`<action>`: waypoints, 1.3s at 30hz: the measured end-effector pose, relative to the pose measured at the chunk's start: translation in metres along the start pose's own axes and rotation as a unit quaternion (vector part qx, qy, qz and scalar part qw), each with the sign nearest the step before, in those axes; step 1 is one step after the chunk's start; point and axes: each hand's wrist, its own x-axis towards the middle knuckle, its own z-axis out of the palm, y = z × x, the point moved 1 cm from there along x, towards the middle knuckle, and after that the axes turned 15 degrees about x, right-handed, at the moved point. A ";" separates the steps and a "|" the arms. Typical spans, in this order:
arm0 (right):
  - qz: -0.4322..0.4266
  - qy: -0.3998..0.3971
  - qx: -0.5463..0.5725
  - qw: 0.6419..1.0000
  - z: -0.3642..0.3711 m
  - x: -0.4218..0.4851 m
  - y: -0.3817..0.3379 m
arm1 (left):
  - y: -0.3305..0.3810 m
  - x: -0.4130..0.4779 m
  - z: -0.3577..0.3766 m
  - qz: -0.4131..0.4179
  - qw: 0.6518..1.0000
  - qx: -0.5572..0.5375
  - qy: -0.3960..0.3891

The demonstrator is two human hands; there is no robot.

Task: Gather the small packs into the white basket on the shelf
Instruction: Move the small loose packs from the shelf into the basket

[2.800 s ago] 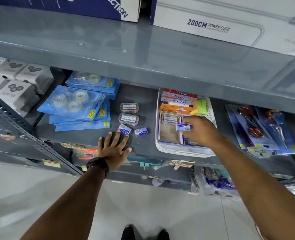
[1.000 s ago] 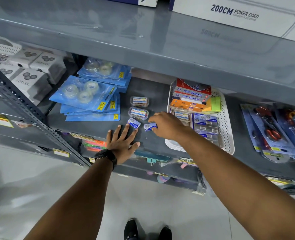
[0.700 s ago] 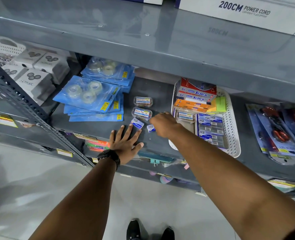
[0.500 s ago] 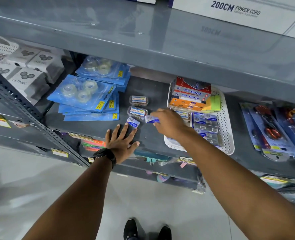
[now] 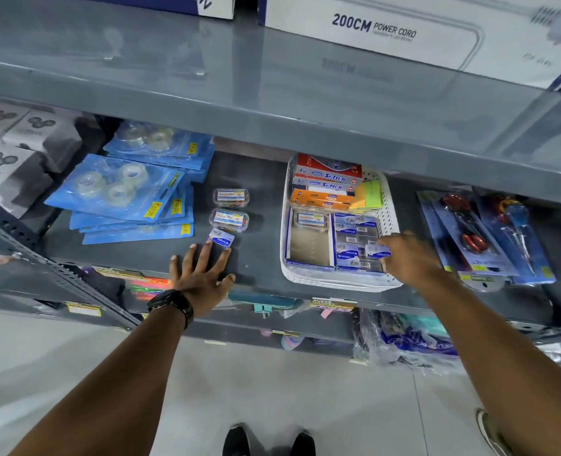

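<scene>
A white perforated basket sits on the grey shelf, holding boxed packs at the back and rows of small blue-and-white packs at the front right. My right hand is over the basket's right side, fingers shut on one small blue-and-white pack just above the stacked ones. One more small blue pack lies on the shelf to the left of the basket. My left hand rests flat and open on the shelf, its fingertips touching that pack. Two small clear cases lie just behind it.
Blue blister cards of tape rolls are stacked at the left, with grey boxes beyond them. Carded scissors lie to the right of the basket. The upper shelf overhangs, carrying a power cord box.
My right hand picked a small blue pack off the shelf beside my left hand and carried it right, over the basket. My left hand stayed flat on the shelf.
</scene>
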 end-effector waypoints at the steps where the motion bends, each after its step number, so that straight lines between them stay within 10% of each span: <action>1: -0.015 0.003 -0.029 0.999 0.002 0.001 -0.002 | 0.000 0.000 0.000 0.001 1.000 0.001 -0.002; 14: -0.044 0.033 -0.111 0.992 0.020 0.011 -0.010 | -0.001 0.001 0.003 0.004 1.000 -0.003 0.007; 23: -0.142 0.098 0.116 0.978 0.013 0.010 -0.088 | -0.003 -0.001 0.002 0.005 0.999 -0.037 0.019; 39: -0.213 -0.053 0.085 0.972 0.100 0.037 -0.268 | -0.011 -0.002 0.003 0.042 0.994 -0.098 0.014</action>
